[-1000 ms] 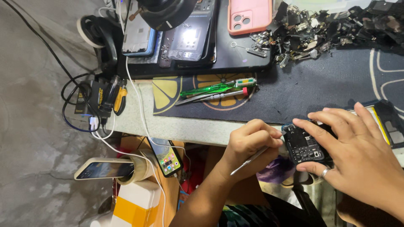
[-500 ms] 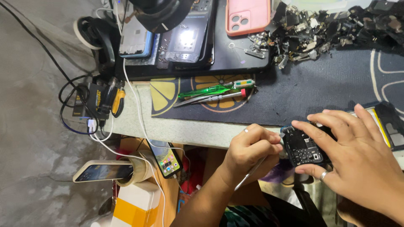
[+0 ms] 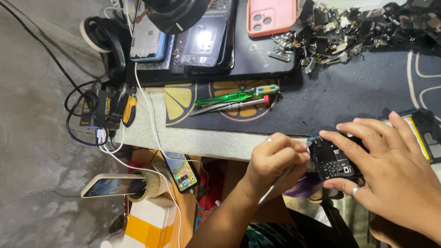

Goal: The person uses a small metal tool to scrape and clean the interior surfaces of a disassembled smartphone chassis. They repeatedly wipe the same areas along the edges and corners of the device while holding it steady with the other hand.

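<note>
My left hand (image 3: pixel 275 158) is closed around a thin metal tool (image 3: pixel 274 186), its tip at the edge of an opened black phone (image 3: pixel 333 160). The phone's inner board is exposed. My right hand (image 3: pixel 390 170), with a ring on one finger, grips that phone from the right, fingers spread over its top and underside. Both hands are at the front edge of the worktable (image 3: pixel 206 142), partly off it.
A dark mat (image 3: pixel 344 92) carries a green-handled screwdriver (image 3: pixel 225 97) and tweezers. Behind are a pile of small phone parts (image 3: pixel 349 32), a pink phone case (image 3: pixel 271 16) and several phone backs. Cables and a power strip (image 3: pixel 103 108) lie left. Two lit phones (image 3: pixel 181 172) sit below the table edge.
My left hand has shifted slightly right and up, bringing the tool closer to the phone. The right hand keeps its grip on the phone.
</note>
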